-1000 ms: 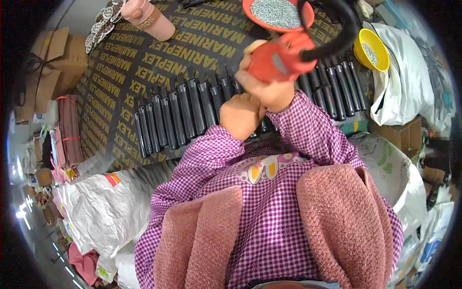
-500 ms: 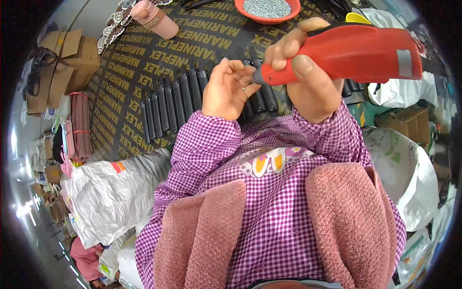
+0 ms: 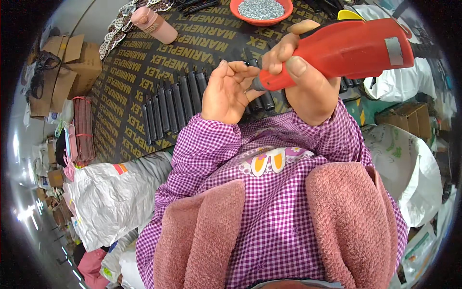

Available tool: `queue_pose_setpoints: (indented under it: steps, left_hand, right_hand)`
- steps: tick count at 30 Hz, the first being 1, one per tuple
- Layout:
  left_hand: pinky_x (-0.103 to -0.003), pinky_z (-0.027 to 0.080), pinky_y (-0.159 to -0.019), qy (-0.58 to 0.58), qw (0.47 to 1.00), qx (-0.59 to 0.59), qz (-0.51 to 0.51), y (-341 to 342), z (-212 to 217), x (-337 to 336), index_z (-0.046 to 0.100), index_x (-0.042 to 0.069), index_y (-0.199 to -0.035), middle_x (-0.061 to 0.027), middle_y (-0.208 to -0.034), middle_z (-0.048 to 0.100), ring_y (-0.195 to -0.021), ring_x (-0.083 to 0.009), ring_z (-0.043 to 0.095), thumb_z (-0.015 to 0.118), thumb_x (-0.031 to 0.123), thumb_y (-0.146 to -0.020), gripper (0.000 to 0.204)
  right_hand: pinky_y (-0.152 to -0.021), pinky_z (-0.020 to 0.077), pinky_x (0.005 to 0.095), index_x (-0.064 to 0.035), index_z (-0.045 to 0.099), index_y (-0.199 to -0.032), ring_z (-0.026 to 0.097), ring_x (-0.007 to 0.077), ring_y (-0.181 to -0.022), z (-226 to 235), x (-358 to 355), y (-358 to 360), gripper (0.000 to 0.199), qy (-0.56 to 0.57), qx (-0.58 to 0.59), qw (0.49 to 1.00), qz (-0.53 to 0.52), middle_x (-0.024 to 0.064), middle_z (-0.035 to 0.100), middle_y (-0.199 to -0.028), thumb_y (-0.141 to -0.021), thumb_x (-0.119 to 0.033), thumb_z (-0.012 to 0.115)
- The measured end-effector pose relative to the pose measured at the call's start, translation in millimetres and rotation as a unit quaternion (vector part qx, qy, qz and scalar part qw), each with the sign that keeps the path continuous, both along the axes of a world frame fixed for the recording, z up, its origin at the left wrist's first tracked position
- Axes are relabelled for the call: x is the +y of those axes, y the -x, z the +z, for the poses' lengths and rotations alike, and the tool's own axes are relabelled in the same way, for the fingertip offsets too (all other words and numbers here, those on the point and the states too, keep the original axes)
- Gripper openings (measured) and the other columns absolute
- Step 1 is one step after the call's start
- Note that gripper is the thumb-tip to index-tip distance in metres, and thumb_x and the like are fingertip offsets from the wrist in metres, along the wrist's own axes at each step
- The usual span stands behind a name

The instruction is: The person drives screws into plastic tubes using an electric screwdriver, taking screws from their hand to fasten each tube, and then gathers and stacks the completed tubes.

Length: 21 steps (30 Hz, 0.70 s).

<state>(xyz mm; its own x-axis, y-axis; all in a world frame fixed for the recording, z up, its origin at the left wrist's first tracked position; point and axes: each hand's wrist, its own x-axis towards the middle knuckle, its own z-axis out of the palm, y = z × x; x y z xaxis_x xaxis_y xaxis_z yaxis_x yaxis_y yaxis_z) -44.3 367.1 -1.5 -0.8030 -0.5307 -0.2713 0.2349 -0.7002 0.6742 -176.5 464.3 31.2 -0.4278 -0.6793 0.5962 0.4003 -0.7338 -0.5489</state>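
My right hand (image 3: 308, 77) is wrapped round a red power screwdriver (image 3: 356, 48) with a dark grey nose, held level and pointing left. Close to that nose is my left hand (image 3: 228, 91), its palm turned up and its fingers loosely curved, the thumb apart from them. Nothing shows in the left palm; its fingertips are partly behind the nose. Beneath both hands, black tube-like handles (image 3: 175, 106) lie side by side in a row on the dark board with yellow lettering (image 3: 115, 101). More handles (image 3: 267, 101) lie partly hidden below the screwdriver.
A red bowl (image 3: 267, 22) of small silvery screws stands at the far side. A pink bottle (image 3: 156, 26) lies at the far left, near brown-and-white pieces (image 3: 115, 29). Cardboard boxes (image 3: 79, 65) and a white sack (image 3: 113, 197) are on the left; another white bag (image 3: 409, 168) is on the right.
The screwdriver has shifted slightly left, its rear end tilting up a little. My left hand stays near its nose. The whole view has shifted slightly.
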Motion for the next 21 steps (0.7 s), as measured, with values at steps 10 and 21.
queue_pose_setpoints:
  steps: [10,21]
  left_hand:
    - [-0.037,0.054,-0.077,-0.042,0.998,-0.018,-0.035,-14,-23,3,0.056,-0.003,-0.11,-0.0131,-0.096,0.063,-0.088,-0.0271,0.065,0.049,0.018,-0.093,0.028]
    - [-0.03,0.057,-0.068,-0.067,0.997,0.009,-0.027,-26,-43,1,0.056,-0.002,-0.109,-0.0122,-0.092,0.065,-0.078,-0.0198,0.065,0.053,0.01,-0.093,0.02]
  right_hand:
    - [-0.077,0.0423,0.0401,-0.0087,0.041,-0.126,0.055,0.0167,-0.082,7,4,7,0.043,-0.009,0.004,0.999,-0.035,0.0052,0.055,-0.096,-0.085,-0.012,0.055]
    - [-0.08,0.0406,0.0409,-0.0101,0.04,-0.125,0.054,0.0172,-0.084,5,8,10,0.044,-0.048,0.032,0.997,-0.049,0.0049,0.053,-0.097,-0.084,-0.016,0.055]
